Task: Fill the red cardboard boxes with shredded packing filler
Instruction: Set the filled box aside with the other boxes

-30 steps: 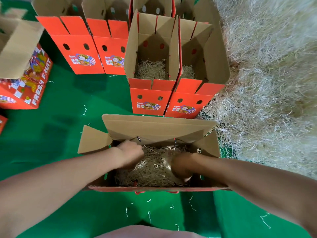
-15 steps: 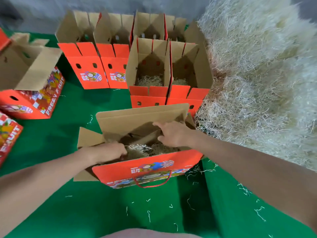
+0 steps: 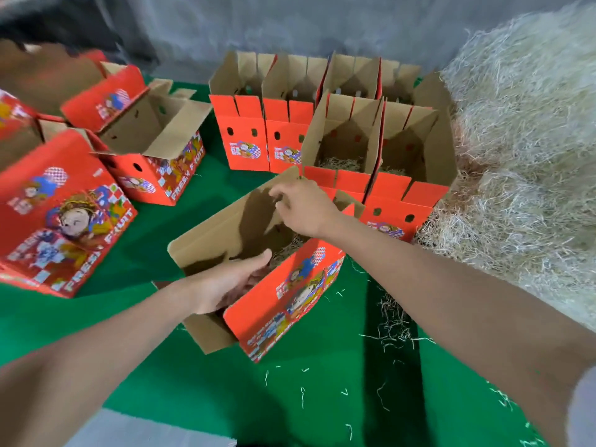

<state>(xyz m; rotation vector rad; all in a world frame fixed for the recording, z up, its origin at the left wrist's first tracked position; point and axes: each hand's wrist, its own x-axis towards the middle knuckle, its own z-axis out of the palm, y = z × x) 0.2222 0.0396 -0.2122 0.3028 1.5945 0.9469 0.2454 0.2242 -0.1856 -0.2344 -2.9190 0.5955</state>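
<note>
A red cardboard box (image 3: 290,291) with a printed cartoon sits skewed on the green surface in front of me, its brown flaps open. Some shredded filler (image 3: 288,248) shows inside it. My left hand (image 3: 225,282) grips the near red wall at its left end, thumb on top. My right hand (image 3: 306,208) reaches over the box and its fingers curl on the edge of the far brown flap (image 3: 232,227). A big pile of pale shredded filler (image 3: 522,162) rises at the right.
Two open red boxes (image 3: 342,185) (image 3: 403,201) with filler at the bottom stand just behind, against the pile. More open boxes (image 3: 245,140) form a row further back. Other red boxes (image 3: 154,179) (image 3: 64,227) lie at the left. Loose strands (image 3: 393,324) litter the green surface.
Both hands came out of the filler and took hold of the box's walls. The box has turned and shifted, its red front now angled toward the right. My view has risen.
</note>
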